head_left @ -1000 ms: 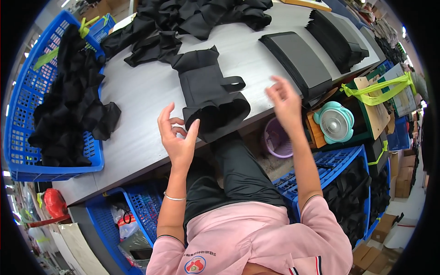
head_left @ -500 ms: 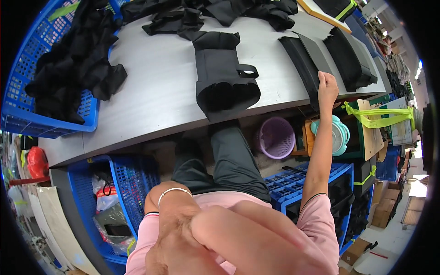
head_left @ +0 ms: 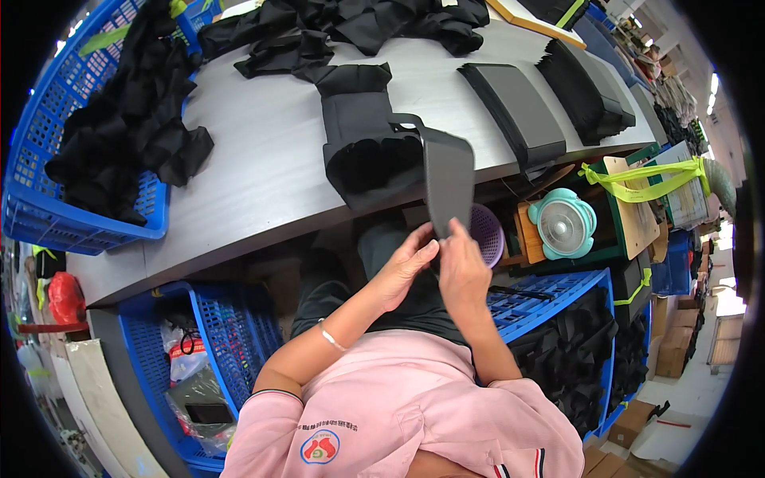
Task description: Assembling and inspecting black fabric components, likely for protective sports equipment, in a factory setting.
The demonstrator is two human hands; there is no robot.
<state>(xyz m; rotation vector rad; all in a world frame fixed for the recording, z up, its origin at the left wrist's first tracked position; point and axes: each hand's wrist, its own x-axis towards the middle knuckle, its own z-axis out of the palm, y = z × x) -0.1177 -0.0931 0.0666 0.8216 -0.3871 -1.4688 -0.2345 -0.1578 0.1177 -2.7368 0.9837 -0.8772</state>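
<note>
A dark grey flat panel [head_left: 450, 175] with rounded corners is held up in front of me, past the table's near edge. My right hand [head_left: 465, 275] pinches its lower end between thumb and fingers. Beside it, my left hand [head_left: 405, 271] has its thumb and fingertips closed at the panel's lower left corner. Behind the panel a black fabric bag [head_left: 351, 119] lies on the table with its mouth facing me. The panel overlaps the bag's right side and part of its handle loop.
Two stacks of dark panels, one near [head_left: 518, 111] and one farther right [head_left: 586, 92], sit on the grey table [head_left: 247, 159]. Black fabric pieces [head_left: 374, 24] lie at the back. A blue basket [head_left: 151, 207] overflows at left. Below are a purple bin [head_left: 488, 231] and a turquoise fan [head_left: 564, 225].
My right hand has come back from the nearer stack with a panel. My left hand has moved from close to the camera up to the panel's lower end.
</note>
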